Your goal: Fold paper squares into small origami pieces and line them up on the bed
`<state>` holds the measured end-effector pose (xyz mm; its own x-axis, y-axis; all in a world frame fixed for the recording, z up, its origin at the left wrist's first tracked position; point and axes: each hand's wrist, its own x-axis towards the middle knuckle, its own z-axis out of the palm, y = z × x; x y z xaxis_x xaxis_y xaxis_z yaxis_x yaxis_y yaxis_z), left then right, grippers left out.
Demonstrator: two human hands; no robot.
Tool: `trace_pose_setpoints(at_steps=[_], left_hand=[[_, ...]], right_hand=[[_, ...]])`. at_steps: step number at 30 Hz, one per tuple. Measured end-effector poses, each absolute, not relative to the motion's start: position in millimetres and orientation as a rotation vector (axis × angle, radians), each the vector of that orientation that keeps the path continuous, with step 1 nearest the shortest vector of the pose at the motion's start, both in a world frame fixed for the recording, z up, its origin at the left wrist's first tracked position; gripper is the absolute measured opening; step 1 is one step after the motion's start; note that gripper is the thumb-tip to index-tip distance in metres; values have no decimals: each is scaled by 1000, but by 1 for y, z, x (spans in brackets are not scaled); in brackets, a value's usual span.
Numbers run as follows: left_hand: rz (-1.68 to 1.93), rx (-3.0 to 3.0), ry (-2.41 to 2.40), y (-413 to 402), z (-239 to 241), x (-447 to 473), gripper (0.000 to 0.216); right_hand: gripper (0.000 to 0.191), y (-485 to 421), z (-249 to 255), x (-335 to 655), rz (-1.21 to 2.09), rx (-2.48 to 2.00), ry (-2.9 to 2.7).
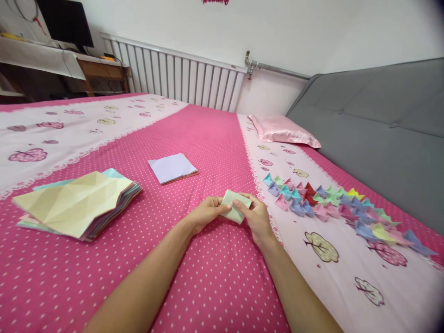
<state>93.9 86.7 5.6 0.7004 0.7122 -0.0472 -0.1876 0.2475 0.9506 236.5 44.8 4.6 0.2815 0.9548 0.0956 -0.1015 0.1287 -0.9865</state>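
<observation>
My left hand (205, 213) and my right hand (257, 218) both pinch a small, partly folded pale green paper (235, 206) just above the pink dotted bedspread (194, 138). The fingers of each hand are closed on the paper's edges. To the right lies a row of several finished folded paper shapes (340, 208) in many colours. On the left sits a stack of creased coloured sheets (78, 203) with a yellow one on top. A smaller stack of flat square paper (172, 167) with a white top sheet lies further away.
A pink pillow (282, 129) rests at the head of the bed beside a grey padded headboard (381, 120). A white radiator (173, 76) lines the far wall. A desk with a dark monitor (65, 21) stands at the back left.
</observation>
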Motion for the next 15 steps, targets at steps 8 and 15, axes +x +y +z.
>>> trace_pose_setpoints(at_steps=[8, 15], left_hand=[[536, 1270, 543, 86, 5, 93, 33], [694, 1225, 703, 88, 5, 95, 29]], right_hand=[[32, 45, 4, 237, 971, -1153, -828], [28, 49, 4, 242, 874, -1093, -737]])
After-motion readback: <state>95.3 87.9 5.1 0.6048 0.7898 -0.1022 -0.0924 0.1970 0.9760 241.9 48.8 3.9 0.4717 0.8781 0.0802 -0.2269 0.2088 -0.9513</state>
